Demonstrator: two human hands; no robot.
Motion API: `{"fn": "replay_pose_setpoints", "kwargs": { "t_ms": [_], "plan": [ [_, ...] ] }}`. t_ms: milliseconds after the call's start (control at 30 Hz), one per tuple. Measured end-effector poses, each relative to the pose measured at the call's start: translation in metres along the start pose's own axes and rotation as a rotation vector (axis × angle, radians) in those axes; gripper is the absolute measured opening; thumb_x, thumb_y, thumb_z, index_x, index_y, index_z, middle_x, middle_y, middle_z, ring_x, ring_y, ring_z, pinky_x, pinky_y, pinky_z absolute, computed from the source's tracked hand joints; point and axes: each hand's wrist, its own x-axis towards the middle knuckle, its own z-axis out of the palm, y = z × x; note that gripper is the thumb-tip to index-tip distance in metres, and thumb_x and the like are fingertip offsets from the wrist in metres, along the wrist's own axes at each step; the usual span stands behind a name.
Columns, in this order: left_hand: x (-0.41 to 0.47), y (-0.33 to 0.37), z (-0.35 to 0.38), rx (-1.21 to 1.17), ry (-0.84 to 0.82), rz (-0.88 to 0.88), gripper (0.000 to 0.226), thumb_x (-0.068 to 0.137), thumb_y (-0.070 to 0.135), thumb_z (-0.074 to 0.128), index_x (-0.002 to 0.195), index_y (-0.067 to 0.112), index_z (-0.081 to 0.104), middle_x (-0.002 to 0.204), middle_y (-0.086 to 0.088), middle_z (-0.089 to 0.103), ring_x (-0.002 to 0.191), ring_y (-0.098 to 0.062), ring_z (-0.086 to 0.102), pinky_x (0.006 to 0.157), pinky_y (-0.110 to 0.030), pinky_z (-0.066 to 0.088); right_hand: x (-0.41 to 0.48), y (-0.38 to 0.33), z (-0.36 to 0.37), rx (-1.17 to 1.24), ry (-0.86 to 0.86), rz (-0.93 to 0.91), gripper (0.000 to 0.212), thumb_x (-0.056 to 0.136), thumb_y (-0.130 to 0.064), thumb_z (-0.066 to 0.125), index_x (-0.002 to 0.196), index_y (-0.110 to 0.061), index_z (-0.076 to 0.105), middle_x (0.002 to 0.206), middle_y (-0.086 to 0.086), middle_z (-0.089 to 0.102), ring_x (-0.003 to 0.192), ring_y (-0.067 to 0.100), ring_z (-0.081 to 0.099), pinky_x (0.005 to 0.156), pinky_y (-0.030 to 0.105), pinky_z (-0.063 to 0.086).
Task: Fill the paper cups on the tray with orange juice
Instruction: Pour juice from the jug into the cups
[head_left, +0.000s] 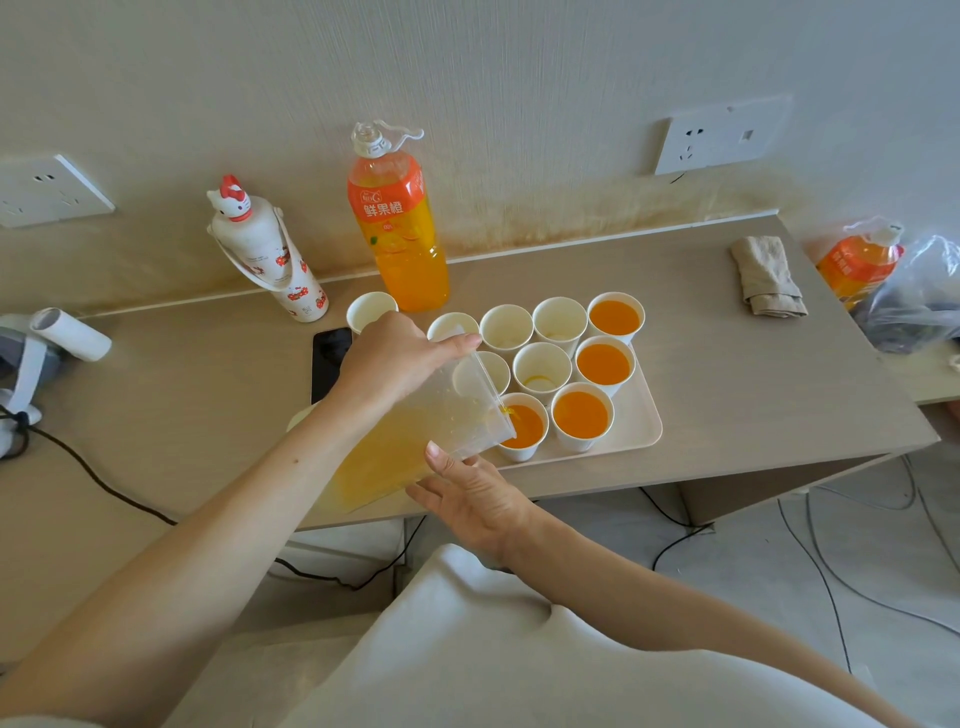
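- My left hand (395, 358) is clamped over the top of the jug (415, 441) and tips it, spout down, towards the tray (639, 431)
- My right hand (467, 493) is spread flat under the jug near the spout, thumb against its wall; I judge that it steadies the weight so the stream stays thin
- The spout hangs over the front-left cup (519, 452), where juice is running in; it looks close to full
- Full cups (582, 415) stand along the tray's right side and the empty cups (506, 327) to the left and back, so I'd say filling runs right to left
- The middle cup (542, 369) holds only a trace
- The bottle (397, 234) stands just behind the tray, handy for topping up the jug
- Risk: tipping further could overfill this cup
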Motion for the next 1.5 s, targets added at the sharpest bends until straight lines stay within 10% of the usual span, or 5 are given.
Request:
{"fn": "replay_pose_setpoints", "kwargs": {
  "t_ms": [1500],
  "plan": [
    [-0.0019, 0.0021, -0.0011, 0.007, 0.003, -0.011, 0.064, 0.078, 0.062, 0.064, 0.053, 0.014, 0.032, 0.049, 0.002, 0.029, 0.045, -0.014, 0.032, 0.049, -0.027, 0.022, -0.001, -0.0008, 0.0005, -0.027, -0.006, 0.014, 0.104, 0.046, -0.043, 0.096, 0.135, -0.017, 0.049, 0.133, 0.008, 0.062, 0.124, 0.024, 0.058, 0.104, 0.035, 0.045]
  ]
}}
